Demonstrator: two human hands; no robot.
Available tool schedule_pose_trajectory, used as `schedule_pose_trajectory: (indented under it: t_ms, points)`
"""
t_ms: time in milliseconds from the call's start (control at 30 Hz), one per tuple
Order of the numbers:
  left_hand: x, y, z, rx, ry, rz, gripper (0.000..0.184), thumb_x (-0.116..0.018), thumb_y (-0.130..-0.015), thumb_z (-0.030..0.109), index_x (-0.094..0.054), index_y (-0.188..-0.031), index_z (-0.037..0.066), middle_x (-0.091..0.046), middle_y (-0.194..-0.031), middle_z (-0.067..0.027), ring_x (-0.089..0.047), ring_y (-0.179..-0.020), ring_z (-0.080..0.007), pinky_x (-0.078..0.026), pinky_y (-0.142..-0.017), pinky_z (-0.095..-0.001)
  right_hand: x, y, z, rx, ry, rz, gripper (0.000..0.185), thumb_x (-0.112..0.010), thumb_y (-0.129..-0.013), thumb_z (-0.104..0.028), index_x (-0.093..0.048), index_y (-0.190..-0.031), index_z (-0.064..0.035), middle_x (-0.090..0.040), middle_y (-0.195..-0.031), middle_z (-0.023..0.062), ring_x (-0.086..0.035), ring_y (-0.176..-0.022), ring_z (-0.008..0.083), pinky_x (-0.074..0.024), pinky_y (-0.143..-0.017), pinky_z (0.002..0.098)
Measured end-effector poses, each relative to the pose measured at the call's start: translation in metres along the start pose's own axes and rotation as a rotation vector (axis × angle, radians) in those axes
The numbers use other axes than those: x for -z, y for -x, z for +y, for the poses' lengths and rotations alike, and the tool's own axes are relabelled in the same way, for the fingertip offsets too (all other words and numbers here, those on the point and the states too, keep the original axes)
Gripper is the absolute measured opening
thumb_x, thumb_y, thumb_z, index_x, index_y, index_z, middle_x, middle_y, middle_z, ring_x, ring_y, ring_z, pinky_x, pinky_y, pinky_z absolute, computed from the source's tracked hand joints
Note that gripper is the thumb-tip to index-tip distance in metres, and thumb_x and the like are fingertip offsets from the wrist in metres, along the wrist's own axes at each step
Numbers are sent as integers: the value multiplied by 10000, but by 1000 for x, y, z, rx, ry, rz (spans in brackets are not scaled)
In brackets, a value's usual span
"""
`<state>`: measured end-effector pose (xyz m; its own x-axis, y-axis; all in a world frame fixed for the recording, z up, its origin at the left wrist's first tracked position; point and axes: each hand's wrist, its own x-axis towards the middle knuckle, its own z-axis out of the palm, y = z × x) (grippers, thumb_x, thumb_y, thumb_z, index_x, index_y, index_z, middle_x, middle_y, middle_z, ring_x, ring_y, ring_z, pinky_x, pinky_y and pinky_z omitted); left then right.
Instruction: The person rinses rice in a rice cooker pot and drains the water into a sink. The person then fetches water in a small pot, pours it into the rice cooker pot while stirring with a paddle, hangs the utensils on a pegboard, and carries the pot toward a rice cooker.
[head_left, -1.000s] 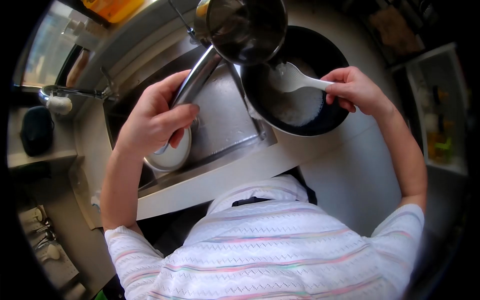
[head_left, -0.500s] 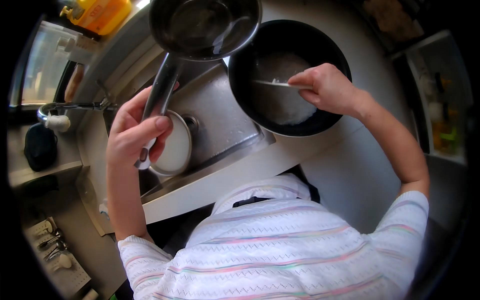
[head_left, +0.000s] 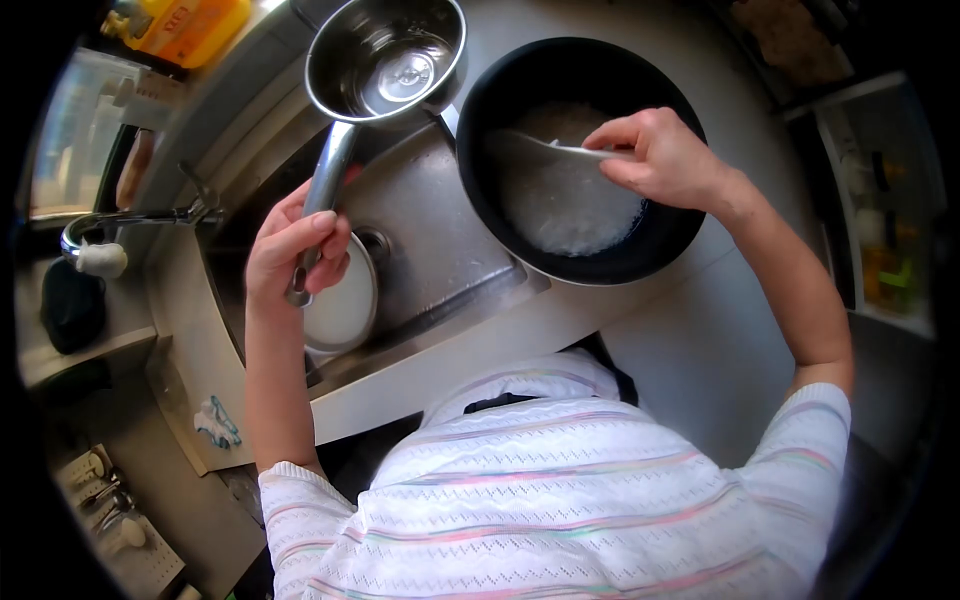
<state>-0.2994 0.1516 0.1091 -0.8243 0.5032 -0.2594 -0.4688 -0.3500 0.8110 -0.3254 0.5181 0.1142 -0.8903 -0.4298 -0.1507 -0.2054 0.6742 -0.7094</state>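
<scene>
1. The black pot (head_left: 520, 85) stands on the table (head_left: 570, 290), just right of the sink. A pale, wet mass (head_left: 570, 215) covers much of its bottom; what it is cannot be told for certain.
2. The spoon (head_left: 575, 151) reaches into the pot, its pale handle slanting over the pale mass.
3. The right hand (head_left: 660, 165) grips that handle between thumb and fingers, above the pot's right side.
4. The left hand (head_left: 295, 245) is closed around the long handle of a metal saucepan (head_left: 405, 75), with the thumb along the top.
5. The saucepan is over the far side of the sink (head_left: 430, 190), beside the pot, its open top towards the camera.
6. A round white dish (head_left: 345, 305) lies in the sink near the drain (head_left: 372, 240), partly behind the left hand.
7. Farther left is a curved tap (head_left: 150, 215); a yellow bottle (head_left: 195, 30) is at the upper left.
</scene>
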Motion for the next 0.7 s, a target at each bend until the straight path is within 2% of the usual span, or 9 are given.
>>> schedule_pose_trajectory:
  t_ms: [133, 267, 300, 433, 600, 633, 700]
  points:
    - [21, -29, -18, 16, 52, -15, 511, -494, -862, 49, -306, -1324, -68, -484, -638, -82, -420, -349, -96, -323, -319, -215, 11, 2, 14, -27, 120, 137, 262, -519, -744, -78, -655, -941, 28, -651, -720, 156, -636, -652, 215, -499, -653, 300]
    - [30, -64, -31, 42, 51, -3, 465, -491, -875, 61, -345, -1300, -54, -501, -642, -81, -427, -361, -84, -324, -323, -204, 25, 15, -5, -126, 341, 201, 223, -504, -764, -59, -651, -912, 19, -630, -673, 160, -625, -631, 269, -495, -648, 353]
    - [32, -73, -33, 45, 55, -10, 453, -488, -876, 59, -354, -1295, -50, -505, -645, -81, -427, -362, -83, -325, -325, -205, 25, 18, -4, -93, 364, 246, 167, -516, -779, -64, -637, -874, 1, -620, -667, 154, -615, -635, 298, -494, -650, 386]
    - [34, -103, -39, 57, 52, -2, 381, -527, -853, 61, -432, -1209, -38, -535, -649, -69, -444, -387, -88, -342, -357, -209, 12, 22, 5, -15, 595, 332, 80, -562, -781, -72, -592, -849, -42, -610, -694, 115, -611, -653, 298, -498, -629, 404]
    - [35, -131, -39, 81, -3, -16, 343, -518, -852, 63, -457, -1173, -44, -538, -645, -61, -443, -403, -86, -348, -375, -206, -16, 13, 4, 193, 474, 198, 110, -582, -770, -52, -623, -871, -67, -555, -650, 76, -590, -594, 250, -492, -548, 334]
    - [33, -135, -39, 82, -38, -30, 295, -496, -875, 87, -460, -1156, 5, -525, -646, -39, -398, -367, -56, -310, -360, -204, -17, 15, 2, 235, 449, 161, 122, -586, -766, -49, -629, -878, -68, -555, -649, 72, -589, -590, 246, -491, -545, 332]
    - [34, -143, -39, 99, -40, -57, 284, -498, -875, 91, -462, -1144, 5, -523, -649, -40, -399, -369, -57, -310, -361, -204, -13, 21, 2, 306, 417, 68, 166, -606, -738, -43, -648, -897, -67, -558, -646, 56, -589, -598, 226, -488, -551, 325]
